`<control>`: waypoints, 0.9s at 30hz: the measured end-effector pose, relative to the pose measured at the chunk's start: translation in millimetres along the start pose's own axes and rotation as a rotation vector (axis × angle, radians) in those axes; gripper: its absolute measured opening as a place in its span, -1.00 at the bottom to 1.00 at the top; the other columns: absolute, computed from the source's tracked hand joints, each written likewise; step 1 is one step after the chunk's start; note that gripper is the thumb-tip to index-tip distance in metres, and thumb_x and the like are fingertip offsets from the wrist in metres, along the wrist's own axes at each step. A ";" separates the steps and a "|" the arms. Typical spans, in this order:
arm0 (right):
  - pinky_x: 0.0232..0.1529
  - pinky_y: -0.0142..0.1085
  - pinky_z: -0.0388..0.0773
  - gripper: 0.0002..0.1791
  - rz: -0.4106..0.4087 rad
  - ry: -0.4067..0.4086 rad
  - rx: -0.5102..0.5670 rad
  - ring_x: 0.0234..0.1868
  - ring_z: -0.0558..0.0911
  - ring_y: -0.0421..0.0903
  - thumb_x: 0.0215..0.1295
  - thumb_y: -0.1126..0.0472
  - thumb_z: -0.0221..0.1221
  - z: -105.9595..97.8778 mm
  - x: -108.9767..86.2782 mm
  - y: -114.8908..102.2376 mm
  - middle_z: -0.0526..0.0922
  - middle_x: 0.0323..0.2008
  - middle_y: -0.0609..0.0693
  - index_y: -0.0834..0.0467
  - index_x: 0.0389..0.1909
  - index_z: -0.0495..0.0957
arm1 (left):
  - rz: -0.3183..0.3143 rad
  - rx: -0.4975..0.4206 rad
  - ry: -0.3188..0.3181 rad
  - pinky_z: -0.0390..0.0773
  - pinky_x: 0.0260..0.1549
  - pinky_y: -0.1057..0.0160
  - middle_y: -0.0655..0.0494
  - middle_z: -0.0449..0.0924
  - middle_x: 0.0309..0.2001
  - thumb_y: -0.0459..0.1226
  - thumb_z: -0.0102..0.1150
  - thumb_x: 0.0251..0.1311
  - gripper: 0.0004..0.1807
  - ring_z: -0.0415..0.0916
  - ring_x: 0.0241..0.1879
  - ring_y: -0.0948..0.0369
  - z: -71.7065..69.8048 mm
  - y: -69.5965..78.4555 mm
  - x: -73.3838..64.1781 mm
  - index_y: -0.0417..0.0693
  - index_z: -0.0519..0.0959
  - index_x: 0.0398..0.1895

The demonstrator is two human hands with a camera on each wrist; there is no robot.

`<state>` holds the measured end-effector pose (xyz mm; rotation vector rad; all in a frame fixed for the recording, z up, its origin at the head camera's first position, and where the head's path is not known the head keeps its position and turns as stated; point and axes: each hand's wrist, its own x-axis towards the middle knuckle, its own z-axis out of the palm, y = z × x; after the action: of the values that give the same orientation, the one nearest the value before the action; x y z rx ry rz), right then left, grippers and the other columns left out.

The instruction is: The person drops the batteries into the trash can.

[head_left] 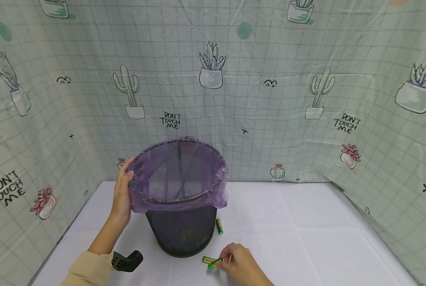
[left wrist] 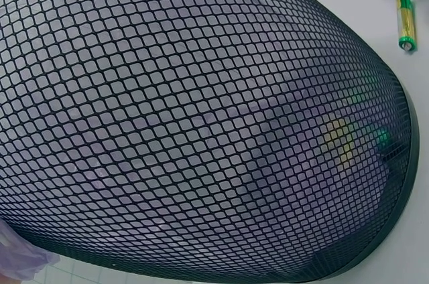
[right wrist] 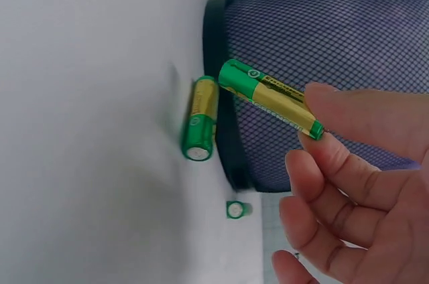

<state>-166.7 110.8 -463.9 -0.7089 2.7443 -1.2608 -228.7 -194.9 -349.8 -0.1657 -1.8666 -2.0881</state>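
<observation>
A black mesh wastebasket (head_left: 182, 232) stands on the white table, lined with a purple plastic bag (head_left: 218, 186) folded over its rim. My left hand (head_left: 121, 194) grips that rim at the left side. Low in front of the basket, my right hand (head_left: 239, 262) pinches a green and gold battery (right wrist: 271, 96) by one end between thumb and fingertips. Just beneath it a second battery (right wrist: 201, 118) lies on the table near the basket's base. Another battery (head_left: 219, 226) lies to the right of the basket. Through the mesh, yellow and green shapes (left wrist: 342, 143) show near the bottom.
A white cloth covers the table (head_left: 306, 230). Behind it and along both sides hangs a grid-patterned curtain (head_left: 241, 103) printed with cacti. A black curved device (head_left: 127, 261) sits on the left wrist by the beige sleeve (head_left: 88, 270).
</observation>
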 end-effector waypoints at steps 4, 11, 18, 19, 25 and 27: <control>-0.43 -0.46 0.29 -0.83 -0.006 0.020 0.010 -0.45 0.35 -0.35 0.08 0.13 0.29 -7.2 2.4 -8.2 0.46 -0.50 -0.17 0.13 -0.44 0.54 | 0.005 0.000 -0.006 0.23 0.05 0.42 0.23 0.21 0.21 -0.10 -0.37 0.34 -0.44 0.19 0.18 0.25 0.2 0.2 1.3 0.07 0.06 0.41; -0.36 -0.43 0.28 -0.85 -0.029 0.075 -0.040 -0.41 0.38 -0.26 0.11 0.10 0.27 -25.5 8.5 -28.1 0.46 -0.50 -0.21 0.07 -0.41 0.53 | 0.007 0.013 0.000 0.21 0.07 0.42 0.22 0.20 0.23 -0.10 -0.37 0.35 -0.45 0.18 0.18 0.25 0.3 -1.1 1.5 0.09 0.09 0.40; -0.32 -0.42 0.33 -0.86 -0.149 0.171 -0.050 -0.37 0.40 -0.27 0.16 0.09 0.24 -44.0 14.5 -47.2 0.50 -0.45 -0.23 0.07 -0.37 0.54 | 0.008 0.014 -0.008 0.22 0.06 0.41 0.21 0.21 0.22 -0.11 -0.39 0.35 -0.46 0.19 0.17 0.24 -0.3 -0.4 0.0 0.09 0.07 0.40; -0.30 -0.41 0.33 -0.86 -0.160 0.185 -0.053 -0.36 0.40 -0.26 0.16 0.09 0.23 -47.0 15.3 -50.0 0.50 -0.44 -0.24 0.06 -0.36 0.53 | 0.008 0.013 -0.009 0.22 0.06 0.40 0.21 0.21 0.22 -0.10 -0.38 0.35 -0.46 0.19 0.17 0.24 0.2 -0.2 0.1 0.09 0.08 0.40; -0.21 -0.36 0.34 -0.88 -0.157 0.237 -0.062 -0.32 0.41 -0.27 0.15 0.11 0.24 -64.0 18.7 -68.8 0.47 -0.41 -0.26 0.02 -0.33 0.54 | 0.004 0.016 -0.002 0.23 0.04 0.43 0.24 0.23 0.19 -0.10 -0.37 0.35 -0.48 0.21 0.15 0.26 0.4 0.1 0.1 0.15 0.12 0.38; -0.20 -0.36 0.35 -0.88 -0.164 0.248 -0.060 -0.31 0.41 -0.28 0.14 0.13 0.25 -69.0 20.3 -74.6 0.48 -0.40 -0.26 0.01 -0.31 0.54 | 0.005 0.017 0.003 0.24 0.03 0.43 0.25 0.25 0.18 -0.10 -0.36 0.35 -0.49 0.22 0.14 0.27 -0.3 0.4 -0.2 0.17 0.14 0.37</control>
<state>-171.1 109.1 -360.3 -0.8527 2.9850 -1.3900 -228.4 -195.2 -349.6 -0.1623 -1.8795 -2.0680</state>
